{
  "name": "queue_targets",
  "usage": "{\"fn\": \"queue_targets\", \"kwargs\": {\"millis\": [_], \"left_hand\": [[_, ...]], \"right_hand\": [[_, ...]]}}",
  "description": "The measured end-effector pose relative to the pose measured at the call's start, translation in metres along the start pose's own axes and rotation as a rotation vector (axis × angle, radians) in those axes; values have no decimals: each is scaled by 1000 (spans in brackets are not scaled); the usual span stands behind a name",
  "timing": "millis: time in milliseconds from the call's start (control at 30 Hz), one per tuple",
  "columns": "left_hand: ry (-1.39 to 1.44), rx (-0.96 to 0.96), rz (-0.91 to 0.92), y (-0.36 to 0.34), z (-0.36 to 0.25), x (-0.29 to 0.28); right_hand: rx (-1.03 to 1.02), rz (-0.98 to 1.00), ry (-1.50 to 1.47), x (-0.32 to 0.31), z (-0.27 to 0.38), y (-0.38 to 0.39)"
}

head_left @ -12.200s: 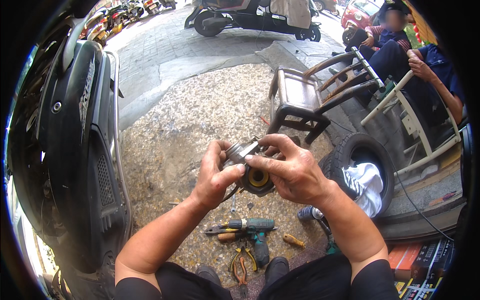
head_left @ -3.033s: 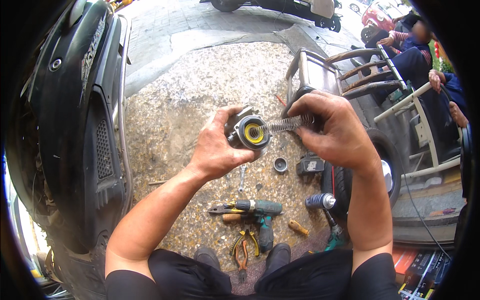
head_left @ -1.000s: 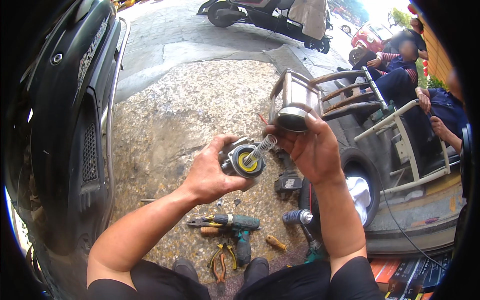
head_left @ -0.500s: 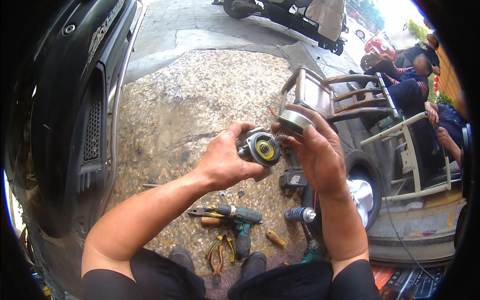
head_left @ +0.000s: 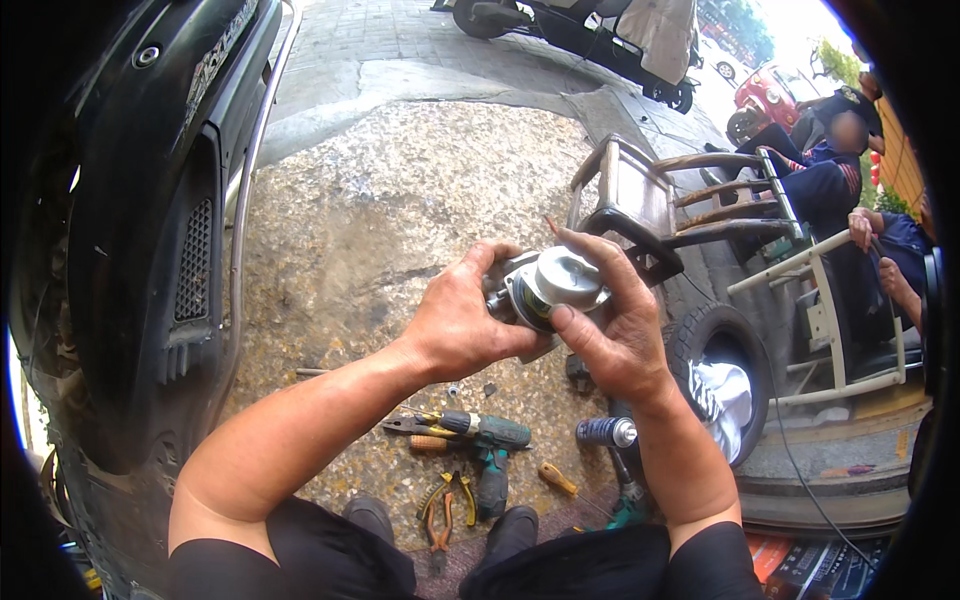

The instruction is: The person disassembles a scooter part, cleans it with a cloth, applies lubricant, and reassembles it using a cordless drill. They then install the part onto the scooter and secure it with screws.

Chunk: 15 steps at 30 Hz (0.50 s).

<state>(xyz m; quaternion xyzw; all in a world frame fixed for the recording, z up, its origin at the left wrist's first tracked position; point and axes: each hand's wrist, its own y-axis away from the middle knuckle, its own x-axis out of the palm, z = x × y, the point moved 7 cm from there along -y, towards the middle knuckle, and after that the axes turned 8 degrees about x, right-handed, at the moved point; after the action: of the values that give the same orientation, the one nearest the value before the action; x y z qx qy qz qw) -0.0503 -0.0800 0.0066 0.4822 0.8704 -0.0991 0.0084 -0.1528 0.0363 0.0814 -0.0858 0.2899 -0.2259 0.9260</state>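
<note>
bright daylight bleaches the speckled floor (head_left: pixel 410 180), with dark, bending edges.

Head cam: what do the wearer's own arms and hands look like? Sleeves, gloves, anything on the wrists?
Short black sleeves: left sleeve and right sleeve both end near the elbow, no print visible. Left forearm and right forearm uncovered. Left hand and right hand ungloved. No watch, bracelet or cable visible on either wrist.
</note>
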Motion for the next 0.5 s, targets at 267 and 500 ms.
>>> {"fn": "queue_targets", "kwargs": {"millis": [267,500], "left_hand": [[-62,49,-24,0,4,-1],[-47,71,-35,-1,2,-2]], "right_hand": [[11,27,-24,-2,-4,0],[-124,38,188,7,5,6]]}}
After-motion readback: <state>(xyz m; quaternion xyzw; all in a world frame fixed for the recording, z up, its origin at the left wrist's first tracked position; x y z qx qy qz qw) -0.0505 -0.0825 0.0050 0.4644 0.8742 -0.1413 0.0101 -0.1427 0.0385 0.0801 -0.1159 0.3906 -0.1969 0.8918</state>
